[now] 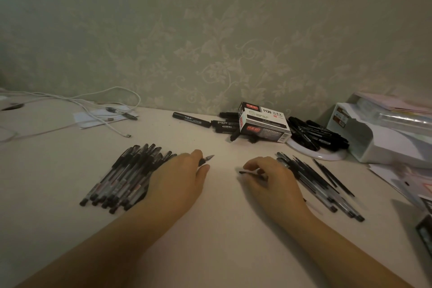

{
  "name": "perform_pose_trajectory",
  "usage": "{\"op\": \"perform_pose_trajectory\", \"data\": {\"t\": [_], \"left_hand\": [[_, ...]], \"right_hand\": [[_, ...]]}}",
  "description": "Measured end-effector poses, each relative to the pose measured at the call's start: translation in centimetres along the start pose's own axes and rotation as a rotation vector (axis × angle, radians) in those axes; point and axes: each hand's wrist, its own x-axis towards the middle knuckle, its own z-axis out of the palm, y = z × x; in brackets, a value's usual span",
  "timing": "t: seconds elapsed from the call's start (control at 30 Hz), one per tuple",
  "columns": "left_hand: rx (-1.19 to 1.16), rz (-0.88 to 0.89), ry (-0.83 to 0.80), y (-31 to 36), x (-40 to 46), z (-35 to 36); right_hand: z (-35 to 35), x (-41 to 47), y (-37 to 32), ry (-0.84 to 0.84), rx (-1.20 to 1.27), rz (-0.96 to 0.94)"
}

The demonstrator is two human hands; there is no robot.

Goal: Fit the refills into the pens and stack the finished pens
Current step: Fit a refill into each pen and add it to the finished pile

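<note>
Pens already finished are stacked at the left (124,175), where 1 more pen (207,159) is gripped by the left hand (177,175). A refill (251,173) is pinched by the right hand (268,177) beside the unfinished pile (322,184). The pen should be laid parallel (tips aligned) so nothing rolls.

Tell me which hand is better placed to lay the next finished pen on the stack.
Left, probably. The left hand already holds a pen with its metal tip exposed and rests against the stack of black-capped clear pens. The right hand pinches a thin black refill beside the loose unfinished pens.
</note>
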Motion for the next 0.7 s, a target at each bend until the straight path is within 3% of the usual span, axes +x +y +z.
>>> {"op": "perform_pose_trajectory", "data": {"t": [0.13,0.3,0.53,0.7], "left_hand": [[-0.122,0.162,-0.052,1.7,-0.4,-0.4],[-0.267,0.245,-0.181,3.0,-0.9,-0.1],[-0.336,0.267,-0.139,3.0,-0.7,-0.5],[-0.354,0.244,-0.164,2.5,-0.7,-0.1]], "right_hand": [[-0.4,0.1,-1.0,0.054,0.148,-0.031],[-0.3,-0.2,-1.5,-0.137,0.342,-0.038],[0.0,-0.1,-1.1,-0.086,0.445,-0.005],[-0.3,-0.1,-1.0,-0.137,0.462,-0.024]]}}
